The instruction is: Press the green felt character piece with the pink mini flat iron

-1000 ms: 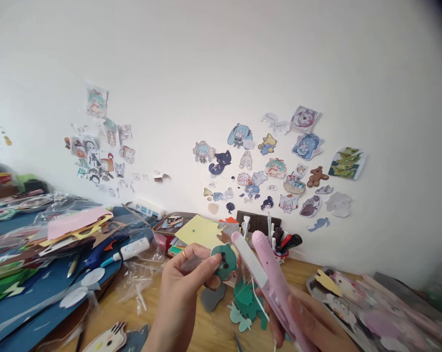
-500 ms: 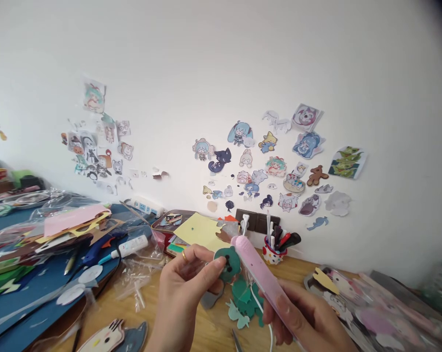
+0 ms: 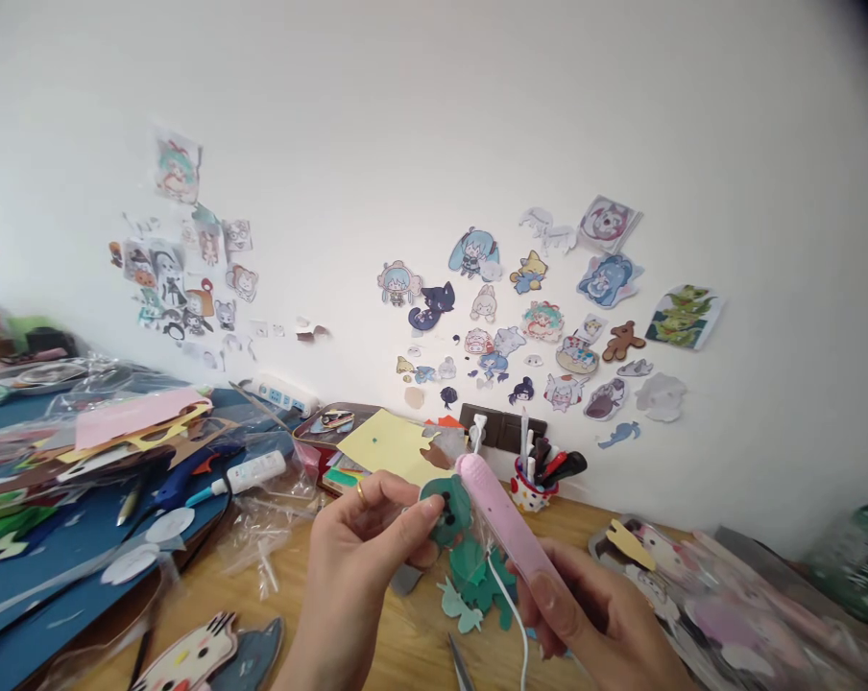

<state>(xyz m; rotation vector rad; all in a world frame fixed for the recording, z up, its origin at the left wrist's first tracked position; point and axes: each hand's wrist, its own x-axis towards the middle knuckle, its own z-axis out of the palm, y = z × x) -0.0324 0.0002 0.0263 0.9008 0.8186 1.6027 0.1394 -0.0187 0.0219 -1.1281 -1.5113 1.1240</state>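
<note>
Wooden desk (image 3: pixel 405 638); green cutout (image 3: pixel 458 509) pinched in left hand (image 3: pixel 366 552), beside pink tool (image 3: pixel 504 512) gripped in right hand (image 3: pixel 582 605).

The hair straightener (image 3: pixel 507 513) is pink, its cord (image 3: pixel 515 607) white, and the cutout (image 3: pixel 457 518) green with black dots. The pen cup (image 3: pixel 530 493) is white with coloured spots, the paper sheet (image 3: pixel 383 447) yellow.

A spotted cup (image 3: pixel 531 493) holds pens (image 3: pixel 553 465) below the wall cutouts (image 3: pixel 625 341).
</note>
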